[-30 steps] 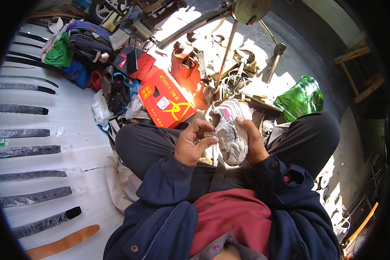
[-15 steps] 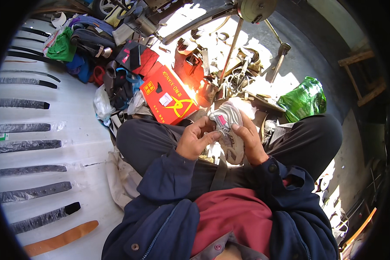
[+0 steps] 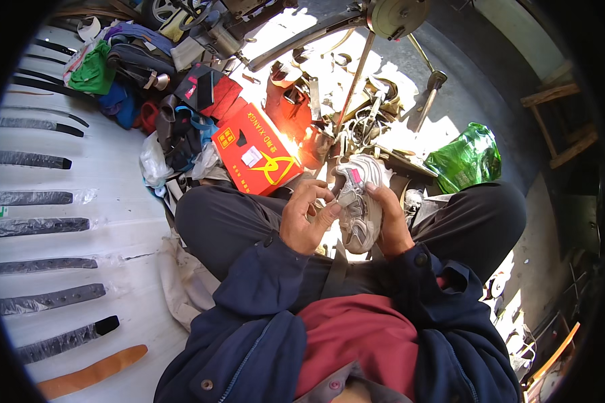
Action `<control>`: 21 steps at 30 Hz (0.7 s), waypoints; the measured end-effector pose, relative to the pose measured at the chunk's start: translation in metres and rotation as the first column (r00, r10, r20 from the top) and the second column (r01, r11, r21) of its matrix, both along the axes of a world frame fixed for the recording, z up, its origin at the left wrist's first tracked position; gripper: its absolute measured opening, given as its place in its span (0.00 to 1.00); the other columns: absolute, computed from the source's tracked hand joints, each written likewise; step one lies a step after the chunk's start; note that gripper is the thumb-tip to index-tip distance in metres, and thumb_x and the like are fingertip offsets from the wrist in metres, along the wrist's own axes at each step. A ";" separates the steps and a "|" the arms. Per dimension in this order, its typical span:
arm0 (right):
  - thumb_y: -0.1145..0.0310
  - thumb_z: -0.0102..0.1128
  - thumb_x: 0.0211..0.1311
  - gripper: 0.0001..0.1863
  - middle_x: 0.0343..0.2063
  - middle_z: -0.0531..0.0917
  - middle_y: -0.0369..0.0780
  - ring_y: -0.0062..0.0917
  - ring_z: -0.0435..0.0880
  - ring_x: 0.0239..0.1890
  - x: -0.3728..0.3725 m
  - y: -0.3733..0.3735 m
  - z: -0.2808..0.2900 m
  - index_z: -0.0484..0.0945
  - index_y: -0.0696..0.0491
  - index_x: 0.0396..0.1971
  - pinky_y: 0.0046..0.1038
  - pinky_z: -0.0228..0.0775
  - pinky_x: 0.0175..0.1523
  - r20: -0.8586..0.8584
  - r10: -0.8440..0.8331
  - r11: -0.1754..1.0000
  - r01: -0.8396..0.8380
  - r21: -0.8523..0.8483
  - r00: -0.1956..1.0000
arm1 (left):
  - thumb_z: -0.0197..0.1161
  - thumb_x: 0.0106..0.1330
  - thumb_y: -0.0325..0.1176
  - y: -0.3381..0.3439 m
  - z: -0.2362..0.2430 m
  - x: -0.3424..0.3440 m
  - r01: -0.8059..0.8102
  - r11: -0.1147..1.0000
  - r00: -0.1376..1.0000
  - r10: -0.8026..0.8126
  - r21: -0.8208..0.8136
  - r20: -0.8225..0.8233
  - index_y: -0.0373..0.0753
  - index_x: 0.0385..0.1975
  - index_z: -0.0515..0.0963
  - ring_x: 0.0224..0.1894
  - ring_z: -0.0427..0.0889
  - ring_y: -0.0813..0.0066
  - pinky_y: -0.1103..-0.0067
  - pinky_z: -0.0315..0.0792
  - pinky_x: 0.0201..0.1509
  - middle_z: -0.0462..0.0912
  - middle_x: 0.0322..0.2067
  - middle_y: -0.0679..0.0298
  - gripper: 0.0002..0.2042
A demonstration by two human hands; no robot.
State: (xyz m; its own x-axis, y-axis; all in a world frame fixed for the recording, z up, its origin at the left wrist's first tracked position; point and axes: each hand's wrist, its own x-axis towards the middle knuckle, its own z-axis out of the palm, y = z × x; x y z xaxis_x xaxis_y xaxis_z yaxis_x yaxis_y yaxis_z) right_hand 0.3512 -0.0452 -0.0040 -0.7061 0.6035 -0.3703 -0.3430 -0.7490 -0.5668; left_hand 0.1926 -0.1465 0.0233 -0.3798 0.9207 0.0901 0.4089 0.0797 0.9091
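Note:
A white and grey sneaker [image 3: 361, 213] with a small pink patch inside its collar is held up over my lap, between my knees. My right hand [image 3: 392, 220] grips it along its right side, thumb lying over the collar edge. At the shoe's left side, my left hand [image 3: 305, 219] is bent, with thumb and fingertips pinched together near the laces. Whatever sits in that pinch is too small to make out.
A red shoebox [image 3: 257, 153] lies beyond my left knee. Past the shoe stands a metal machine with a round wheel [image 3: 396, 15]. A green plastic bag [image 3: 465, 156] rests beyond my right knee. Several wrapped straps [image 3: 50, 299] lie in rows on the white surface at left.
My left hand has shifted from holding the shoe's edge to a pinch beside it. The shoe has turned slightly, showing more of its upper and laces. My right hand keeps its grip.

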 end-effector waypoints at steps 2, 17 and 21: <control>0.60 0.57 0.67 0.27 0.51 0.79 0.40 0.24 0.78 0.52 0.000 0.001 0.001 0.69 0.58 0.61 0.29 0.68 0.59 0.009 0.040 0.999 -0.040 0.017 0.999 | 0.69 0.62 0.35 -0.003 -0.003 -0.001 0.011 1.000 0.999 -0.011 -0.009 0.031 0.36 0.36 0.80 0.37 0.80 0.70 0.76 0.74 0.40 0.79 0.47 0.55 0.10; 0.64 0.58 0.70 0.18 0.41 0.85 0.40 0.23 0.85 0.39 0.004 0.009 -0.007 0.78 0.61 0.52 0.25 0.78 0.47 0.038 0.010 0.997 -0.007 -0.077 0.999 | 0.68 0.62 0.30 -0.012 -0.015 0.007 0.043 0.999 0.944 -0.040 -0.002 0.327 0.33 0.34 0.79 0.40 0.76 0.75 0.80 0.72 0.40 0.74 0.46 0.59 0.08; 0.63 0.58 0.70 0.19 0.40 0.86 0.41 0.24 0.86 0.38 0.005 0.008 -0.011 0.78 0.61 0.52 0.26 0.79 0.46 0.011 0.001 0.995 0.000 -0.097 1.000 | 0.67 0.62 0.29 -0.012 -0.018 0.007 0.074 0.997 0.937 -0.082 0.035 0.341 0.32 0.34 0.79 0.41 0.74 0.76 0.81 0.71 0.40 0.73 0.45 0.61 0.07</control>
